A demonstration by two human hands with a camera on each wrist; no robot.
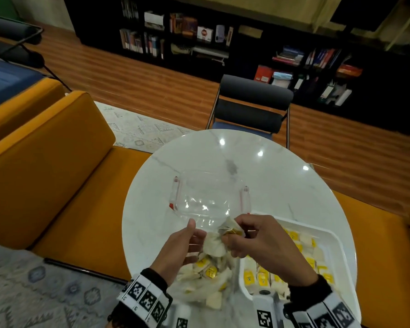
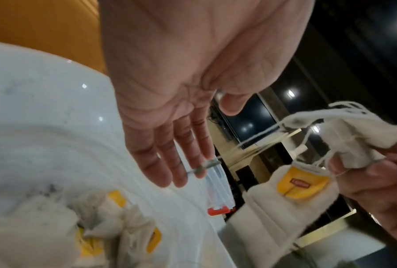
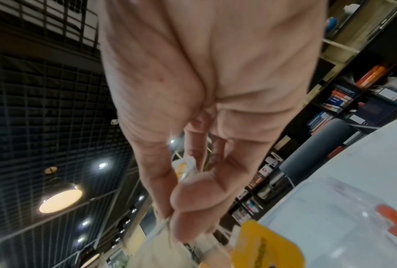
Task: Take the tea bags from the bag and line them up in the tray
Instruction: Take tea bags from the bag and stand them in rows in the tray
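our right hand [image 1: 258, 235] pinches tangled tea bags [image 2: 291, 195] hanging just left of the tray [image 1: 336, 240]; left hand [image 1: 182, 249], fingers straight, steadies the bag [image 1: 208, 275].

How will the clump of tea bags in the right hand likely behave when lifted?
Probably floppy and light: the tea bags dangle from the right hand. Their strings look tangled, so several may lift together. The paper looks thin and may tear if tugged.

Round white marble table [image 1: 270, 176], mustard sofa [image 1: 57, 162], black chair [image 1: 251, 107], dark bookshelves [image 1: 199, 36], wood floor [image 1: 128, 79].
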